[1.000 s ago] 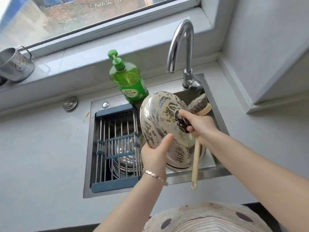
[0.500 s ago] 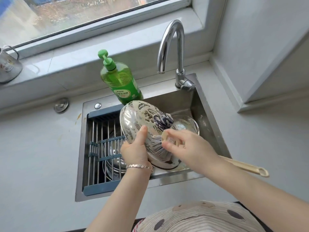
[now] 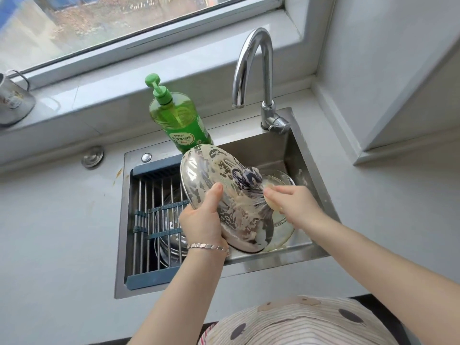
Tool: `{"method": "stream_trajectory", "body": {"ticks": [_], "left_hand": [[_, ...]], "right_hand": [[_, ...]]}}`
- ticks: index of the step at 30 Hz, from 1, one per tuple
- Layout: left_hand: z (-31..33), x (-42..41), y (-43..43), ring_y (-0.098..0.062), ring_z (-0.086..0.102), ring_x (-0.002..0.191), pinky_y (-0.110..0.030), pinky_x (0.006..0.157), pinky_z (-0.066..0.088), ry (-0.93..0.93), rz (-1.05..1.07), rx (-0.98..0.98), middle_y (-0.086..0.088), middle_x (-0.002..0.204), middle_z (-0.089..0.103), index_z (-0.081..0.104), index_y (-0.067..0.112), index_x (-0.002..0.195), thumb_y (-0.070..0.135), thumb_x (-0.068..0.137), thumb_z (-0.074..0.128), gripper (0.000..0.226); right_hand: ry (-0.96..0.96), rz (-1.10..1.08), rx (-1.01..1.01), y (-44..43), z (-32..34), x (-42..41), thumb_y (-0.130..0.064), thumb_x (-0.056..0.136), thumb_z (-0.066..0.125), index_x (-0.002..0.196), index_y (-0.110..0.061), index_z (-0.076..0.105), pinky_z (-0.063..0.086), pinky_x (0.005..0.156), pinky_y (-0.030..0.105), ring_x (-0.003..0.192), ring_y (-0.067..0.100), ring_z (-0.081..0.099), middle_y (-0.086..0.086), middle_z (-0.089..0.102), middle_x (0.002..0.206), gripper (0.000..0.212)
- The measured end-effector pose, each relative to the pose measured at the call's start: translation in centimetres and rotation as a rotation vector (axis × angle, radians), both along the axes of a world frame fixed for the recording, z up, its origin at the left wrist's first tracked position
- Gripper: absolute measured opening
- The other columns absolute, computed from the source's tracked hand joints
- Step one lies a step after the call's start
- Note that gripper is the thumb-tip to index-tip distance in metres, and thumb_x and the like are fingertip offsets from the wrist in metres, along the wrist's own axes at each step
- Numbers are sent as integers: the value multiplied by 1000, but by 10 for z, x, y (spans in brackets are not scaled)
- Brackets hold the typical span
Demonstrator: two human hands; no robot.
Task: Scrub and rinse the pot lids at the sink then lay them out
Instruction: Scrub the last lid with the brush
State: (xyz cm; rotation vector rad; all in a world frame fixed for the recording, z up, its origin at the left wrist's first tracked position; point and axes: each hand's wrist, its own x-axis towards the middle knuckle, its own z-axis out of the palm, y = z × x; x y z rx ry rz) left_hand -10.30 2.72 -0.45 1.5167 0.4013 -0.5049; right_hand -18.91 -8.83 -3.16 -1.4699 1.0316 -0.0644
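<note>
Pot lid [image 3: 211, 170], still gripped by left hand [image 3: 201, 220], right hand [image 3: 296, 205] still pinching brush [image 3: 260, 205] beneath knob [image 3: 246, 176]

A pale grey tabletop [image 3: 49, 232] fills the view, with a steel sink [image 3: 293, 150] sunk into it at the centre. A blue-framed rack [image 3: 154, 275] of metal bars spans the sink's 9 o'clock half. At the sink's 12 o'clock edge a green pump bottle [image 3: 179, 120] stands upright, its base hidden. The chrome tap [image 3: 266, 70] rises from the rim's 1 o'clock corner. A round metal cap [image 3: 92, 156] lies flat on the tabletop at the sink's 10 o'clock, just beside it, with a small orange stain [image 3: 119, 173] nearby. Behind runs a sill [image 3: 99, 95] with a metal mug [image 3: 12, 105] at its 9 o'clock end.
</note>
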Motion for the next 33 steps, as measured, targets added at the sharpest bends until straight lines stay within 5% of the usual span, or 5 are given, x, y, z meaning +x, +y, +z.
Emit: {"method": "stream_trajectory", "body": {"ticks": [12,20,24,30,33], "left_hand": [[3,11,-5,-29,69,83,-43,77,57,82,77,0,-11,93,71,64,9,94,21,74,76,26],[-3,17,-8,-29,69,84,-46,77,57,125,188,7,-12,100,68,60,5,103,27,68,79,45],[3,17,-11,-12,62,46,-20,44,50,189,232,-21,-5,81,66,63,9,97,27,76,74,31],[3,26,-7,-20,57,66,-18,42,43,180,344,38,-8,103,64,62,10,112,37,73,73,49],[9,26,-6,-18,53,51,-17,37,41,188,325,15,-3,73,57,62,13,103,37,77,69,36]], "right_hand": [[-144,163,-78,13,13,4,-45,80,66,120,-24,63,46,98,38,106,18,61,4,65,119,46],[-94,95,-133,8,0,-7,-42,81,67,118,-27,63,47,92,36,91,15,61,-12,67,106,40],[-306,213,-168,41,16,-8,-41,81,66,93,-47,61,42,62,35,49,7,37,-15,43,45,14],[-138,107,-245,28,2,-13,-45,84,61,111,-31,62,36,59,28,48,7,37,-17,44,43,30],[-237,298,-365,54,20,-10,-47,84,62,114,-34,58,41,56,27,50,7,44,-8,53,55,34]]}}
